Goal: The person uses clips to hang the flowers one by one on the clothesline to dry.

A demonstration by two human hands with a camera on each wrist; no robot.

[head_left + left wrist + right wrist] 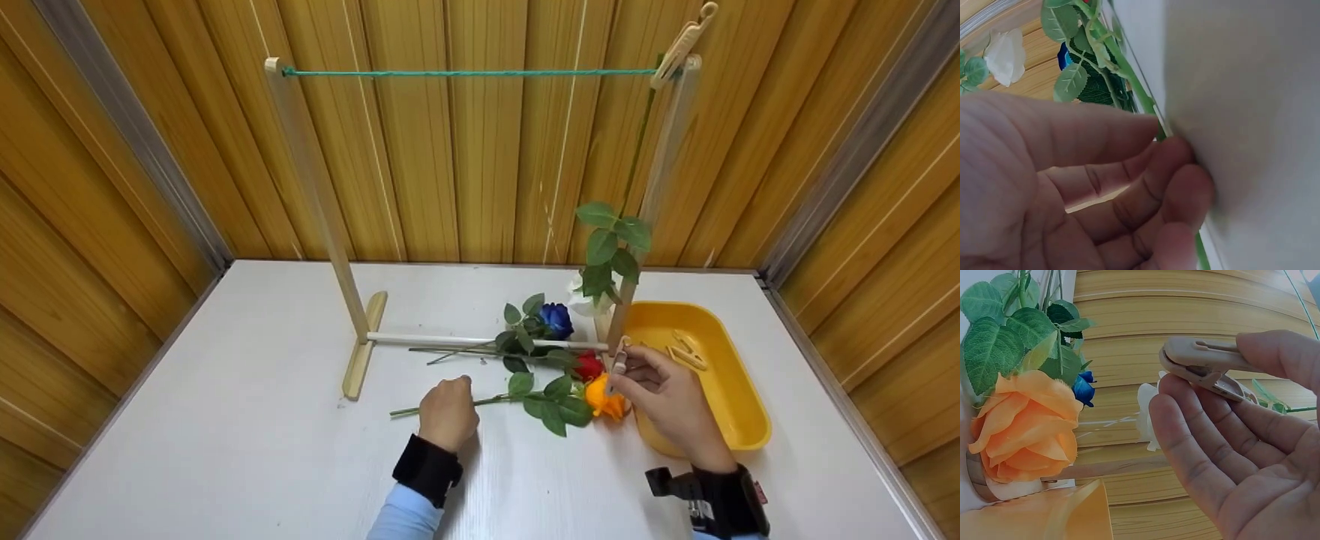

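Observation:
An orange rose [604, 397] lies on the table with its green stem pointing left. My left hand [448, 411] has its fingers curled at that stem, thumb and forefinger pinching it close to the tabletop; in the left wrist view the stem [1133, 84] runs behind the fingertips. Between thumb and fingers my right hand [671, 397] holds a beige clothespin [1202, 360] above the yellow basin's left rim, beside the orange bloom. Behind lie a red rose [589, 365] and a blue rose [556, 321], their stems also leftward.
A wooden frame carries a green cord [465, 73] between two posts. At its right end another clothespin [682, 46] clips the stem of a white rose [1147, 417], which hangs head down. Several clothespins [688, 358] lie in the yellow basin [739, 390] at right.

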